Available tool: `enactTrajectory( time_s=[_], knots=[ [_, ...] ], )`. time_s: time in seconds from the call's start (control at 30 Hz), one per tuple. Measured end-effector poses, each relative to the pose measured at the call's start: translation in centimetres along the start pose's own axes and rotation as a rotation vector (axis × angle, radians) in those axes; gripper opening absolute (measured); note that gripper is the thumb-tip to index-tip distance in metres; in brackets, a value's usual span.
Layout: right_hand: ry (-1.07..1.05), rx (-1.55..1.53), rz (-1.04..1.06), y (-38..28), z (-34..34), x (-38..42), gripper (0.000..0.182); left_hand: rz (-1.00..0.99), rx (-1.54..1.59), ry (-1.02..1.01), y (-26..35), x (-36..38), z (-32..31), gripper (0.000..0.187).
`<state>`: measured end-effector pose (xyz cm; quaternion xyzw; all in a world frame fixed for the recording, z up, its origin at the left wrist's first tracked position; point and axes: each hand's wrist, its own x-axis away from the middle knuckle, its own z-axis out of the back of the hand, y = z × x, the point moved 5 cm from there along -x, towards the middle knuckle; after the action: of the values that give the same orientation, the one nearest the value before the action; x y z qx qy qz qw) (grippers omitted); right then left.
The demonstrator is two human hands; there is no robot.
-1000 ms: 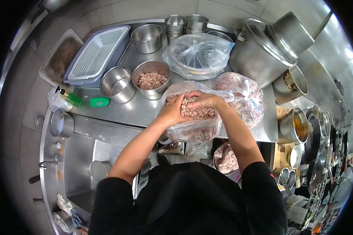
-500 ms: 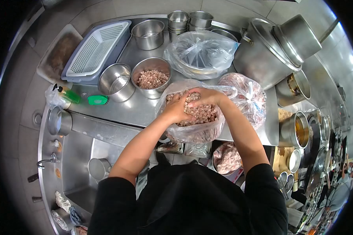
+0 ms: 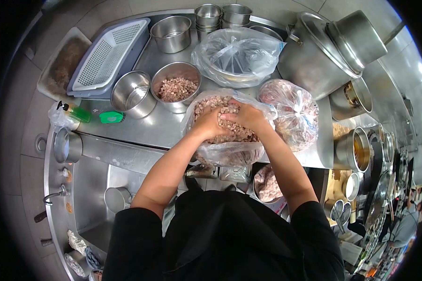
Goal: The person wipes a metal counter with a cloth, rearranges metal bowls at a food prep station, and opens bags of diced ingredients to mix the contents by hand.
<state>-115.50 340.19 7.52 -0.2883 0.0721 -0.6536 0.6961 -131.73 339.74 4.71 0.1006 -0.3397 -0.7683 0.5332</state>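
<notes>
An open clear plastic bag full of small pinkish diced meat rests at the counter's front edge. My left hand is sunk into the meat from the left, its fingertips buried. Facing it, my right hand curls into the same meat, thumb pointing left. Between them the two hands cup a heap of the cubes. Just behind and left of the bag stands a steel pot with a smaller amount of diced meat in it. A tied bag of meat sits right beside the open one.
Left of the meat pot is another steel pot, near a green brush. A plastic-covered bowl stands behind. A large lidded pot is at back right. White and blue baskets lie left; a sink is lower left.
Both hands have worked deeper into the diced meat and drawn slightly closer round it. The whole view has shifted a little; the pots and bags keep their places.
</notes>
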Motion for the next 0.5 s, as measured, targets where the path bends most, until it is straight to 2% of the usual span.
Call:
enactTrajectory(
  time_s=[0.07,0.13,0.27,0.33,0.37,0.43,0.5],
  knots=[
    [0.048,-0.019,-0.016,0.1,-0.8,0.2,0.092,0.003,0.024,-0.009,0.0,0.1,0.1,0.105],
    [0.181,0.027,-0.180,0.3,-1.0,0.4,0.087,0.000,0.038,-0.019,0.0,0.0,0.0,0.101],
    [0.154,0.095,-0.266,-1.7,-1.2,0.7,0.087,0.076,-0.055,-0.014,0.7,1.0,0.2,0.093],
    [0.266,0.084,-0.242,-2.3,-1.7,0.7,0.071,0.083,-0.092,0.020,0.8,1.4,0.0,0.093],
    [0.267,0.087,-0.238,-1.8,-2.0,0.5,0.071,0.090,-0.128,0.052,0.7,1.6,0.0,0.092],
    [0.713,0.279,0.307,-2.8,-1.0,1.0,0.070,0.084,-0.138,0.017,0.7,1.6,0.2,0.093],
    [0.666,0.211,0.325,-1.3,-1.3,-0.5,0.067,0.073,-0.150,-0.012,0.8,1.6,0.6,0.095]
  ],
)
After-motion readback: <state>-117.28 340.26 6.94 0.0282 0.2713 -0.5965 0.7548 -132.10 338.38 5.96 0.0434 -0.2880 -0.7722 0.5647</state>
